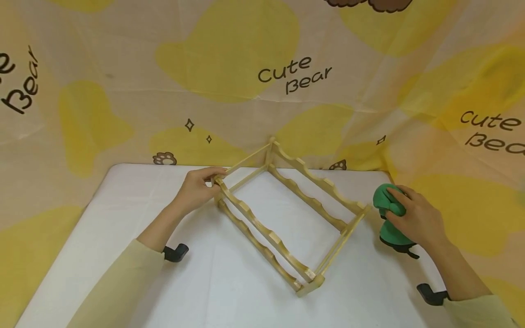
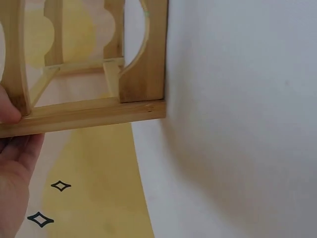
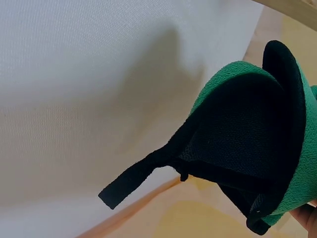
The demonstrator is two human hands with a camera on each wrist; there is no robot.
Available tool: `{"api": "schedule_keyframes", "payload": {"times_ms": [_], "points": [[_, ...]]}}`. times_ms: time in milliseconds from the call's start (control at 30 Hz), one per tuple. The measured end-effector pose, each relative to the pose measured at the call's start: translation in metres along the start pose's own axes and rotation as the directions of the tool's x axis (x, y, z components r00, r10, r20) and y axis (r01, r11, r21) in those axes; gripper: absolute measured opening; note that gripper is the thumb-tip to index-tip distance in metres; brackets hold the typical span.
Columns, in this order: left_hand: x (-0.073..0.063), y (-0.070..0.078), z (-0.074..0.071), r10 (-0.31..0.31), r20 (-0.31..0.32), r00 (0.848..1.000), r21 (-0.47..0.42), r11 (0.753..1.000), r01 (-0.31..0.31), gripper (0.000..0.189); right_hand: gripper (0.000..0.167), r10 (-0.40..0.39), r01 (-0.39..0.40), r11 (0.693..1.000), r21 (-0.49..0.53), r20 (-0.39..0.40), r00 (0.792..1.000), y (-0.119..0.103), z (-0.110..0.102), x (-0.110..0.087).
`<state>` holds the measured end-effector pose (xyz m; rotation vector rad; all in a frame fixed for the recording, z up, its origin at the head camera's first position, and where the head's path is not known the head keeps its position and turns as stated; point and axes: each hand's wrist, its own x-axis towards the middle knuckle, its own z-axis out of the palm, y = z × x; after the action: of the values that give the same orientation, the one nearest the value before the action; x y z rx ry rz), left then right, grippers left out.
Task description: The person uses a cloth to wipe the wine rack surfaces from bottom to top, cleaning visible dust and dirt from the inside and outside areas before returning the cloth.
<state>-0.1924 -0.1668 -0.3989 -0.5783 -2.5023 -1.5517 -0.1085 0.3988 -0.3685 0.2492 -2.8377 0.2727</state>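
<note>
My left hand (image 1: 197,189) grips the left corner of a light wooden rack (image 1: 275,237) with scalloped rails. In the left wrist view, the thumb lies on one side of the rack's end bar (image 2: 89,115) and the fingers on the other. At the right, beside the rack's right corner, my right hand (image 1: 420,221) grips a green cloth item (image 1: 387,199) above the table. The right wrist view shows its dark lining (image 3: 237,129), black trim and a black strap (image 3: 129,178) hanging out; its exact kind I cannot tell.
Under the rack is a white tabletop (image 1: 197,282). A yellow-patterned cloth (image 1: 229,50) with "Cute Bear" lettering rises behind the table and along its sides. Black wrist mounts (image 1: 176,253) stick out from both forearms.
</note>
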Motion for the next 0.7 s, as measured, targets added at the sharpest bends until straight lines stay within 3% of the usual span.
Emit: {"api": "schedule_keyframes", "payload": {"times_ms": [133, 233, 467, 700], "points": [[-0.002, -0.007, 0.0, 0.118, -0.066, 0.991, 0.087, 0.99, -0.112, 0.041, 0.065, 0.006, -0.006, 1.0, 0.001, 0.003, 1.0, 0.0, 0.001, -0.001], [-0.001, -0.012, -0.002, 0.169, -0.104, 0.98, 0.139, 0.978, -0.154, 0.042, 0.065, 0.013, -0.013, 1.0, -0.001, 0.007, 1.0, -0.001, 0.001, -0.001], [0.005, -0.021, -0.007, 0.188, -0.171, 0.967, 0.166, 0.973, -0.159, 0.041, 0.066, 0.029, -0.029, 1.0, 0.003, 0.019, 0.999, -0.001, 0.002, -0.001], [0.015, -0.026, -0.005, 0.236, -0.167, 0.957, 0.152, 0.966, -0.211, 0.041, 0.068, 0.03, -0.03, 1.0, 0.003, 0.013, 0.999, -0.001, 0.004, -0.001]]}}
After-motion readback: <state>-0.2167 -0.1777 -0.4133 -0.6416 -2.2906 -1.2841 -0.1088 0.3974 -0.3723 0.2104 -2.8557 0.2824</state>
